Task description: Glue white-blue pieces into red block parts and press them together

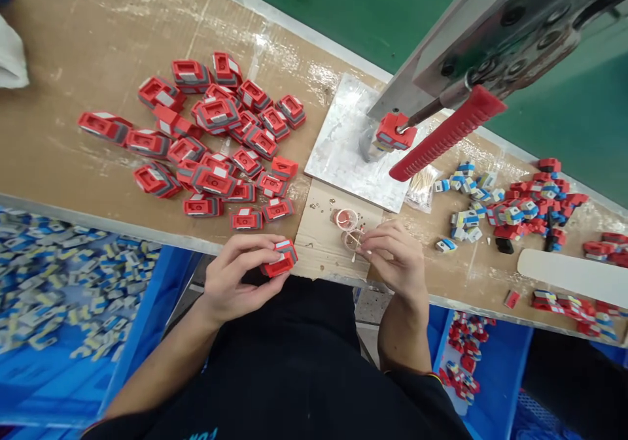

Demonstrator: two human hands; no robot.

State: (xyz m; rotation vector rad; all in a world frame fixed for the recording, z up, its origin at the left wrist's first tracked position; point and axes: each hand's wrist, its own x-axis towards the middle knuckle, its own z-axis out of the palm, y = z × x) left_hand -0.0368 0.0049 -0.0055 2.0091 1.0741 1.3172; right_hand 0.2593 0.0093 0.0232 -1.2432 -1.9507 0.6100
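Between the thumb and fingers of my left hand [234, 273] is a red toy vehicle part [279, 265] with grey and white trim, its hollow side partly showing. It is held at the table's front edge. My right hand [396, 257] pinches a thin cotton swab [354, 255], tip pointing down beside two small clear cups. Reddish liquid shows in the farther cup [346, 219]; the nearer cup [350, 240] lies partly behind the stick. Both cups stand on a stained piece of cardboard [318, 257].
Many similar red parts [216, 116] lie heaped at left. A press with a red handle [449, 133] rises from a metal plate [338, 146], a red part under its tip. Bagged swabs [420, 188] and small toy pieces [468, 224] lie right. Blue bins [142, 322] sit below.
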